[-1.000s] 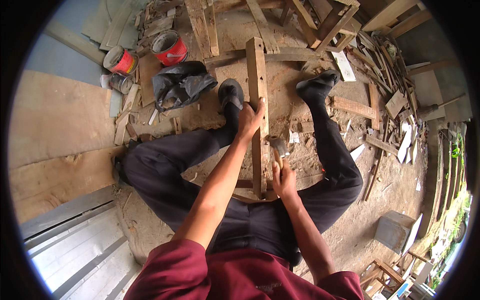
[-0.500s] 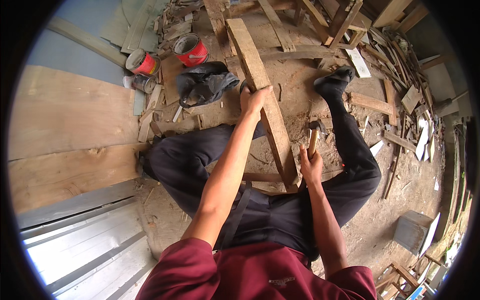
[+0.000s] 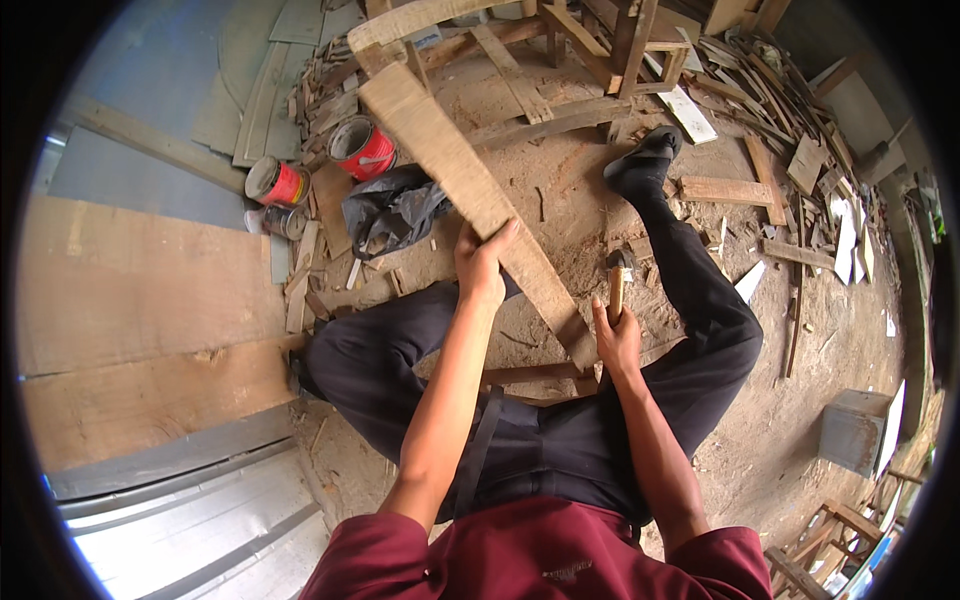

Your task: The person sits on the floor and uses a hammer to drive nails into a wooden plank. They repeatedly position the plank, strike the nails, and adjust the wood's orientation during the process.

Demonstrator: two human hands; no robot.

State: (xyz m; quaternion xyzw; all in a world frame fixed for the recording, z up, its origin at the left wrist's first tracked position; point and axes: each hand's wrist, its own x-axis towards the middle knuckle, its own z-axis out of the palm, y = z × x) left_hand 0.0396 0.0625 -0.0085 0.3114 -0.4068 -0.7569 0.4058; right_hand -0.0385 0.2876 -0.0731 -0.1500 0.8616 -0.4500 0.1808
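A long, thick wooden beam (image 3: pixel 450 165) slants from the upper left down toward my lap, its near end by my right wrist. Wrapped round its left edge at about the middle is my left hand (image 3: pixel 482 265), with the thumb lying across the top face. My right hand (image 3: pixel 619 345) is closed on the wooden handle of a hammer (image 3: pixel 616 292), just right of the beam's near end. The hammer's dark head points away from me and stays apart from the beam. A lower wooden bar (image 3: pixel 530 373) crosses between my thighs, partly covered by the beam.
Two red cans (image 3: pixel 362 150) and a black plastic bag (image 3: pixel 395 212) stand left of the beam. Wooden frames (image 3: pixel 580 50) lie ahead. Scrap wood (image 3: pixel 800 170) is heaped at the right, near a grey metal box (image 3: pixel 856 432). Plywood sheets (image 3: pixel 150 290) lean at the left.
The beam's far end has swung to the left, and its broad face now shows more. My left hand has moved slightly nearer with it. The hammer remains in my right hand, tilted a little differently.
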